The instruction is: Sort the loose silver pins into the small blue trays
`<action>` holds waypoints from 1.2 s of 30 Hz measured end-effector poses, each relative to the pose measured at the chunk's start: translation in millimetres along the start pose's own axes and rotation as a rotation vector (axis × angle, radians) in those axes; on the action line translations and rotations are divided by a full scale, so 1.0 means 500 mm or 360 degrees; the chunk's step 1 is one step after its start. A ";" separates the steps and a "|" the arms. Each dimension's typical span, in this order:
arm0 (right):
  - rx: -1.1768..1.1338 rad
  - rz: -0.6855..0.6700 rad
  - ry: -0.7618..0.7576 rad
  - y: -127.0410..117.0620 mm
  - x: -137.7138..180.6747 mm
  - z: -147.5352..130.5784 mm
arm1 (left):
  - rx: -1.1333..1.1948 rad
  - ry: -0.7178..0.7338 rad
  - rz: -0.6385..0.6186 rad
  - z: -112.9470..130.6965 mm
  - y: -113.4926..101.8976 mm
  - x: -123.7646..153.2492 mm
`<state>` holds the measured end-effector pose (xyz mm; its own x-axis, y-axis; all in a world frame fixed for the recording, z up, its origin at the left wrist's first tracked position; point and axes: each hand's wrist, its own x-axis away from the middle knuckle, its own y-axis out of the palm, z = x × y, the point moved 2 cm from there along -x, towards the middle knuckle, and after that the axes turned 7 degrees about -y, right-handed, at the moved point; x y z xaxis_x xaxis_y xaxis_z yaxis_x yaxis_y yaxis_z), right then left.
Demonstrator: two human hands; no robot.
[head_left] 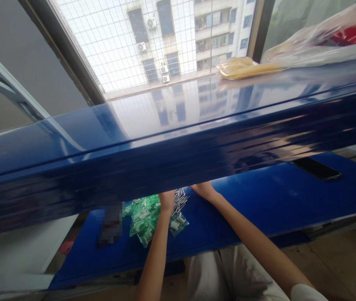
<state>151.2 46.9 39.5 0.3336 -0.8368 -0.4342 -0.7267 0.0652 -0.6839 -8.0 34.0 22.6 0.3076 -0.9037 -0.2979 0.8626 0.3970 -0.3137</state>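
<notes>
My left hand (166, 200) reaches in below the upper blue shelf, between a heap of small green-and-clear packets (144, 217) and a pile of thin metal pins (180, 201). The shelf edge hides its fingers. My right hand (203, 190) is to the right of the pins, and its fingers also pass out of sight behind the shelf edge. Whether either hand holds anything is hidden. By my left wrist, a small clear bag (178, 223) with metal pieces inside lies on the lower blue shelf (228, 228).
Across the view runs the upper blue shelf (165, 142), above both hands. On top of it lie a yellow plastic packet (239, 68) and a clear bag with something red (353, 35). A black phone-like slab (317, 168) rests on the lower shelf at right; a blurred dark object (111, 225) lies left.
</notes>
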 end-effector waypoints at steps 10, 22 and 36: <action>-0.0081 0.0047 -0.0129 -0.007 0.002 -0.018 | 0.0027 -0.0026 -0.0057 0.006 -0.001 0.004; -0.0540 0.0253 -0.0055 -0.007 -0.008 -0.018 | -0.0006 -0.0122 -0.0197 0.029 0.007 0.017; -0.0484 0.0175 0.0128 -0.026 -0.010 -0.012 | -0.0026 -0.0065 -0.0169 0.017 0.001 0.011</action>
<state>155.3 46.9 54.2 0.2035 -0.8748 -0.4397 -0.9058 0.0023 -0.4238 -2.3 28.1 28.6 0.2313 -0.9464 -0.2256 0.8844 0.3011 -0.3565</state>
